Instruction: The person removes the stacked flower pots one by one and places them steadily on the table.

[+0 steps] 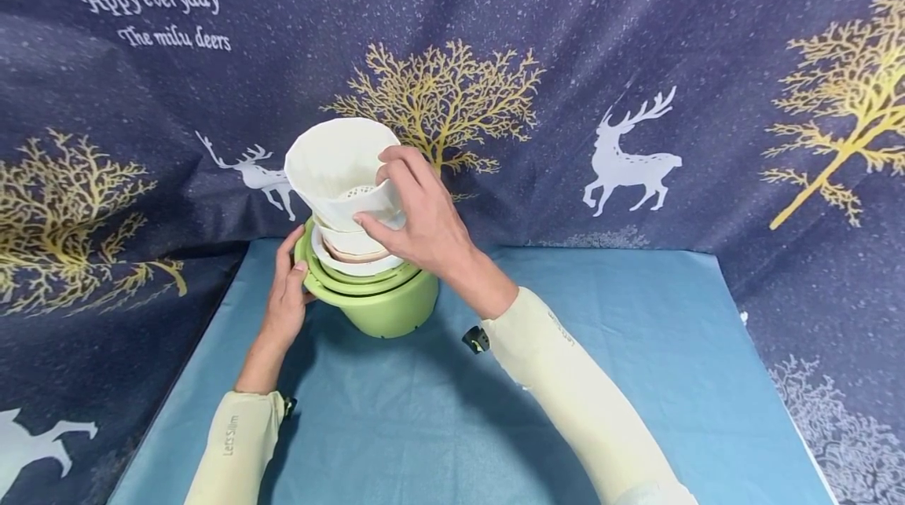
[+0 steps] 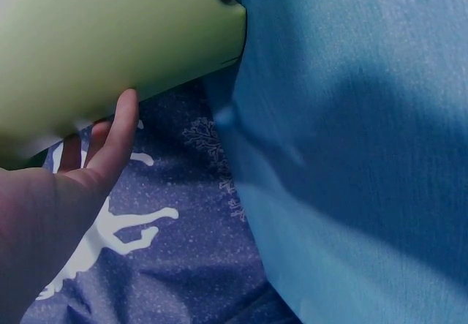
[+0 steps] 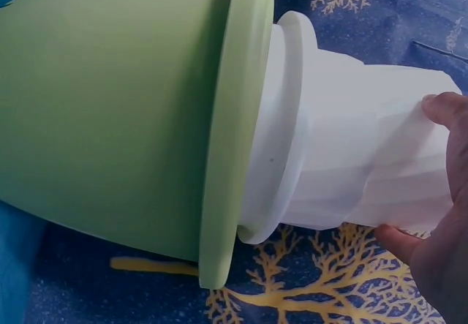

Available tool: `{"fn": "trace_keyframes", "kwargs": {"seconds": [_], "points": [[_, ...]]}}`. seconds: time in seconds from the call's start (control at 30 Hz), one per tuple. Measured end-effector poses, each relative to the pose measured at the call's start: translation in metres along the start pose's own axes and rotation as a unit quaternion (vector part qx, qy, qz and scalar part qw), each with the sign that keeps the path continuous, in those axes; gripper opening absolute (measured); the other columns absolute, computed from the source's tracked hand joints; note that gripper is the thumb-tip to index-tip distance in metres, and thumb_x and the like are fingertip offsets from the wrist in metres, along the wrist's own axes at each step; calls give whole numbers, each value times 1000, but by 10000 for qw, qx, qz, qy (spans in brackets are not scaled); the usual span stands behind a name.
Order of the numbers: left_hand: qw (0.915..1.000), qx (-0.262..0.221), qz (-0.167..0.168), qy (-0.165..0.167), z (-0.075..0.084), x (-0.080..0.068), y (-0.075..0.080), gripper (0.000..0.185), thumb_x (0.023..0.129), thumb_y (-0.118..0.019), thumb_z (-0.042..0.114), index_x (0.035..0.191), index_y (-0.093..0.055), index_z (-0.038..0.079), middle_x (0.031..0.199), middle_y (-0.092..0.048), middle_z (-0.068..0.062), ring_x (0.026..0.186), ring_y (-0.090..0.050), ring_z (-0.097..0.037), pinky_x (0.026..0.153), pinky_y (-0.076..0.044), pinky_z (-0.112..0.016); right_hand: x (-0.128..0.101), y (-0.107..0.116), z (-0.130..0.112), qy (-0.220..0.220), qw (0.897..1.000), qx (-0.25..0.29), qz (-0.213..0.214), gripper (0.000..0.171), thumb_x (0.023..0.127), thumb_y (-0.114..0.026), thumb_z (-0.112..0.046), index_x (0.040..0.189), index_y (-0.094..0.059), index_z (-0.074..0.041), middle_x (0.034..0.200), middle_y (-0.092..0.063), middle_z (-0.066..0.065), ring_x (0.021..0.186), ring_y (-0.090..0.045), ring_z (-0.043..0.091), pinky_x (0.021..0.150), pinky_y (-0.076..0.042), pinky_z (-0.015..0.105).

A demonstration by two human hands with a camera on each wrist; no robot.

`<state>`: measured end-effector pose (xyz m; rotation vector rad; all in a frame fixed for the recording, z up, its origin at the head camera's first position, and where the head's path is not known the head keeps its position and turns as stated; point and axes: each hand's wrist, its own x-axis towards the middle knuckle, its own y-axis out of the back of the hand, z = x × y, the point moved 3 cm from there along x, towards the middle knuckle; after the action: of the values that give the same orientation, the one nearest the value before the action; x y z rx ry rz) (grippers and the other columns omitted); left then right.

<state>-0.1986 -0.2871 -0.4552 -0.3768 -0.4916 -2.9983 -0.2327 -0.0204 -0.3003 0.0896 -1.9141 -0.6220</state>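
From the head view, your right hand (image 1: 417, 210) pinches the top white pot (image 1: 339, 171) by its side wall, thumb below and fingers over it, tilting it above the nested stack in the green pot (image 1: 385, 305). Your left hand (image 1: 286, 293) lies with relaxed fingers against the green rim.

At the left wrist, straight fingers (image 2: 117, 141) touch the green wall.

At the right wrist, the white pot (image 3: 365, 148) looks light, stiff and smooth, probably slippery; grip near its rim.
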Motion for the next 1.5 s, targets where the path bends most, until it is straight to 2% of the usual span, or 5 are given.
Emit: {"fn": "trace_keyframes", "kwargs": {"seconds": [0.47, 0.87, 1.5], "points": [[10000, -29, 1, -3, 0, -1, 0, 57, 116, -30, 29, 171, -18, 27, 172, -20, -6, 131, -45, -19, 77, -55, -19, 3, 9, -5, 100, 9992, 77, 371, 43, 88, -86, -28, 110, -58, -3, 134, -56, 16, 122, -56, 30, 106, -46, 39], [10000, -8, 4, -73, -1, 0, -1, 56, 116, -29, 28, 171, -18, 27, 171, -22, -7, 130, -46, -19, 77, -56, -23, 5, 15, -8, 161, 9979, 84, 622, 44, 86, -87, -27, 108, -58, -3, 136, -55, 18, 125, -55, 30, 106, -47, 39], [9999, -109, 4, -43, 0, 0, -1, 57, 115, -29, 31, 171, -18, 27, 172, -21, -5, 132, -44, -18, 78, -54, -19, 4, 29, -13, 195, 9939, 237, 1063, 42, 84, -88, -23, 106, -59, -2, 135, -55, 19, 125, -57, 30, 107, -47, 36]]}}
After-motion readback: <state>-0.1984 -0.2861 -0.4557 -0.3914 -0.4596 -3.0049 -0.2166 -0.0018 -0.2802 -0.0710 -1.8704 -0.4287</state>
